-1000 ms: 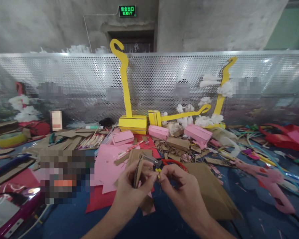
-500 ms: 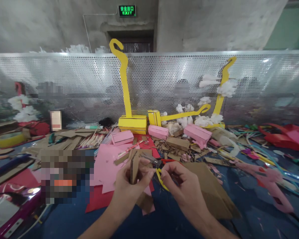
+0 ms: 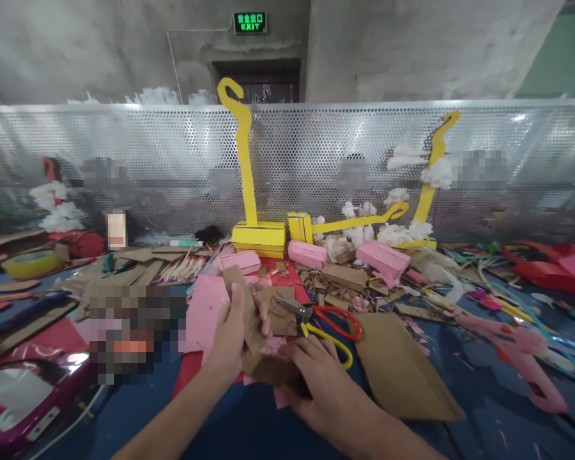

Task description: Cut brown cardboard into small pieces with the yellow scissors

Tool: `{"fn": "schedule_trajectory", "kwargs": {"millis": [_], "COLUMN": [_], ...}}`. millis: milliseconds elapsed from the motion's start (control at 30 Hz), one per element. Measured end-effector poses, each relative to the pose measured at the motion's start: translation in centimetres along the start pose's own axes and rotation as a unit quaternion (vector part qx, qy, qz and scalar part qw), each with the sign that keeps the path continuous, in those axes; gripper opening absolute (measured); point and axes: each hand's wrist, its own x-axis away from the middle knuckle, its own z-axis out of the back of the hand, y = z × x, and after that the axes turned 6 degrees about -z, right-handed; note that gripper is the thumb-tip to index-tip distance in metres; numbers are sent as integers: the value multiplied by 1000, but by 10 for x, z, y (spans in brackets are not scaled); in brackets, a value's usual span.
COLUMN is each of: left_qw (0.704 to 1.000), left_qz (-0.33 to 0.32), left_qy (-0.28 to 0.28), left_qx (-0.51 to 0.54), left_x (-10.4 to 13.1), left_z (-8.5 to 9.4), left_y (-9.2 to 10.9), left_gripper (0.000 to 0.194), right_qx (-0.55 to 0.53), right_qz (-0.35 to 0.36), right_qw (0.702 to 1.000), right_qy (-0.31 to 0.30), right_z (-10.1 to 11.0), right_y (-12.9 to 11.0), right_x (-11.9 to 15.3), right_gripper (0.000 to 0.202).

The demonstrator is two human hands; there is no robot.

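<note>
My left hand (image 3: 230,329) is closed on a folded brown cardboard strip (image 3: 244,300), thumb on the near face and fingers behind it. To the right, my right hand (image 3: 323,386) curls its fingers and thumb around the right end of a brown cardboard piece (image 3: 263,367) low in front of me. A crumpled pink paper scrap (image 3: 274,346) lies between the hands. Just beyond my right hand rest scissors (image 3: 307,313) with one red and one yellow handle, blades parted. Behind the strip is another flat cardboard piece (image 3: 280,303).
Pink paper sheets (image 3: 204,313) lie left of my hands, a cardboard sheet (image 3: 402,364) to the right. A pink glue gun (image 3: 520,345) is farther right. Pink boxes (image 3: 383,255) and yellow hook-necked shapes (image 3: 259,239) stand at the back before a perforated metal screen (image 3: 311,147).
My left hand has moved left and turned, tilting the cardboard strip. My right hand has come down and left, away from the scissors, onto the lower cardboard piece. The view has shifted slightly.
</note>
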Motion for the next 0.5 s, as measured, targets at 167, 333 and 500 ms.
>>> {"fn": "schedule_trajectory", "kwargs": {"millis": [167,333,500], "left_qw": [1000,999,999], "left_qz": [2,-17,0], "left_qy": [5,8,11], "left_qx": [21,44,52], "left_x": [-2,-5,-7], "left_z": [1,3,6], "left_y": [6,16,17], "left_gripper": [61,41,29], "right_qx": [-12,-37,-186], "right_qz": [-35,-45,-82], "right_qw": [999,994,960], "right_qy": [19,95,190], "right_z": [1,7,33], "right_y": [-2,11,31], "right_x": [0,-6,-13], "right_gripper": [18,14,9]}}
